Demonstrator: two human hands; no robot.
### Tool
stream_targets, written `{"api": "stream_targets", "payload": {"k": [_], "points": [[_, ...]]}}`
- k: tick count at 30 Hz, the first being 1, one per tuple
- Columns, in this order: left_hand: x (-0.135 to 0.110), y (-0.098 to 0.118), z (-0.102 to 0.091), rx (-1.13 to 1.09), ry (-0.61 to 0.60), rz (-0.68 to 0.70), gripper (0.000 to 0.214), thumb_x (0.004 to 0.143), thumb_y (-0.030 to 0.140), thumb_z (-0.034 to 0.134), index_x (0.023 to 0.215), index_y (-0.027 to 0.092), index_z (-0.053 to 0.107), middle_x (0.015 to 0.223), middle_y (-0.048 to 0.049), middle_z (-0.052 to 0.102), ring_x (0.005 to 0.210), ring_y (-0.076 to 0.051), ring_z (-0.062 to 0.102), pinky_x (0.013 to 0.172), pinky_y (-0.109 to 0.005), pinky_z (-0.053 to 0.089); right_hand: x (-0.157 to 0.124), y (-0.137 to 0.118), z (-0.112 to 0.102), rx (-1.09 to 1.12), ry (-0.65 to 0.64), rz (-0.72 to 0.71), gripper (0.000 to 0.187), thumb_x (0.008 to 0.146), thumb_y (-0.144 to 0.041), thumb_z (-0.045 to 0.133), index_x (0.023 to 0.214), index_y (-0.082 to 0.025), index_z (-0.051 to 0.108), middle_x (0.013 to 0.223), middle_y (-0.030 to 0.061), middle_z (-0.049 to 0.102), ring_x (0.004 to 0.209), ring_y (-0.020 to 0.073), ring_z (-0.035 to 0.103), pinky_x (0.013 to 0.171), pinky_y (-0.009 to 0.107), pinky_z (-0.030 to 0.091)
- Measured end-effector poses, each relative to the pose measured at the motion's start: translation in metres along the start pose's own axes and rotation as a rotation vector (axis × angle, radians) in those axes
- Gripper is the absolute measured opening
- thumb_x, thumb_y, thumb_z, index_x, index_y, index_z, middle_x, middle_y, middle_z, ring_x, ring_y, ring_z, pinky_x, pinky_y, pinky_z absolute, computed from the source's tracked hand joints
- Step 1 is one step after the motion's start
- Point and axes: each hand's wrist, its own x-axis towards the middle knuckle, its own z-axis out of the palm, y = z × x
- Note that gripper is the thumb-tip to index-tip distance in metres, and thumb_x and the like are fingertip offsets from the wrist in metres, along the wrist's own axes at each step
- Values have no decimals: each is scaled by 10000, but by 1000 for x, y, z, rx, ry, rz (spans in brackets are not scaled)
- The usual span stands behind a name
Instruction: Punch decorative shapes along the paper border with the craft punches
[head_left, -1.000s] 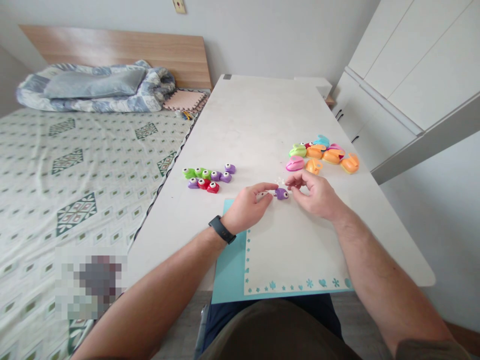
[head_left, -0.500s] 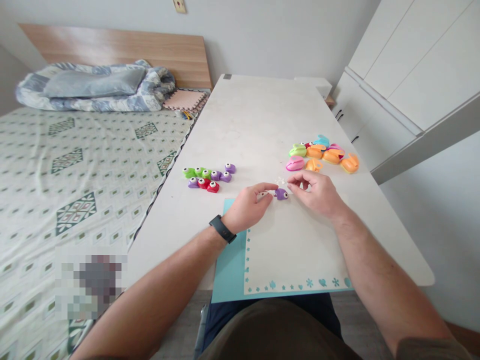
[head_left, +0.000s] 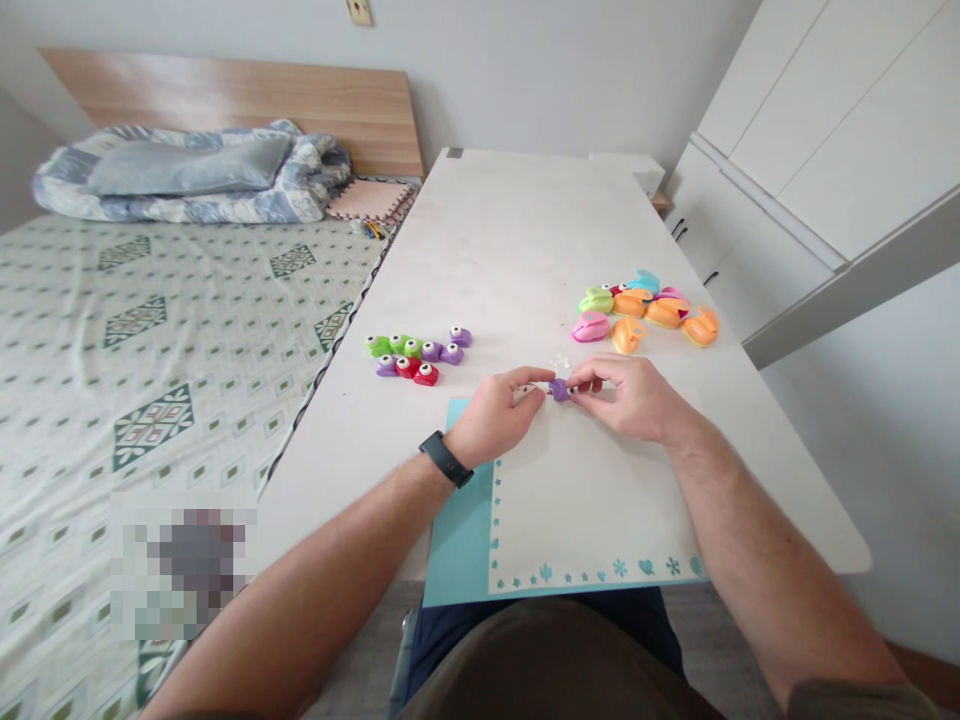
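A small purple craft punch [head_left: 559,390] lies at the far edge of the white paper [head_left: 585,490], between my hands. My left hand [head_left: 501,412], with a dark band at its wrist, has thumb and forefinger closed at the punch's left end. From the other side, the fingertips of my right hand [head_left: 630,397] pinch its right end and partly cover it. Punched shapes line the paper's left and near edges, and the light-blue sheet [head_left: 461,540] beneath shows through them. Tiny white cut-outs [head_left: 559,361] lie just beyond the punch.
Several small green, purple and red punches [head_left: 412,347] stand in a group on the left of the white table [head_left: 517,230]. Larger orange, pink, green and blue punches [head_left: 666,313] are at the right. A bed [head_left: 225,330] runs along the table's left side.
My right hand has moved slightly left and taken hold of the right end of the purple punch, whose round face it now partly hides. My left hand stays in place.
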Motion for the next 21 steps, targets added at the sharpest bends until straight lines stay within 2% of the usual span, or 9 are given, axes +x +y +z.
{"api": "stream_targets", "payload": {"k": [5,14,18,21], "points": [[0,0,0,7,4,-1,324,945,247,552,1213,210,730,1223,-48,747,1148,-238,682,1056,-389,506,0,5,1,34,6,24,115,882,-335,720,938,-257,784,943,52,756,794,209,682,737,371,567],[0,-1,0,-4,13,9,323,951,256,555,1221,202,724,1226,-49,745,1154,-230,679,1062,-377,498,-1,4,0,4,13,50,144,821,-208,704,961,-239,715,900,33,719,781,194,646,734,354,539],[0,-2,0,-14,8,31,329,956,248,548,1235,208,717,1224,-44,744,1136,-225,683,1042,-372,511,-1,1,2,-4,1,51,229,813,-186,693,1035,-241,675,983,33,718,842,197,640,768,354,520],[0,-3,1,-12,0,63,333,958,240,547,1246,217,712,1235,-35,741,1155,-218,677,1047,-361,506,0,1,3,20,-69,60,265,850,-207,676,1110,-256,651,1082,30,724,949,212,657,862,376,510]]}}
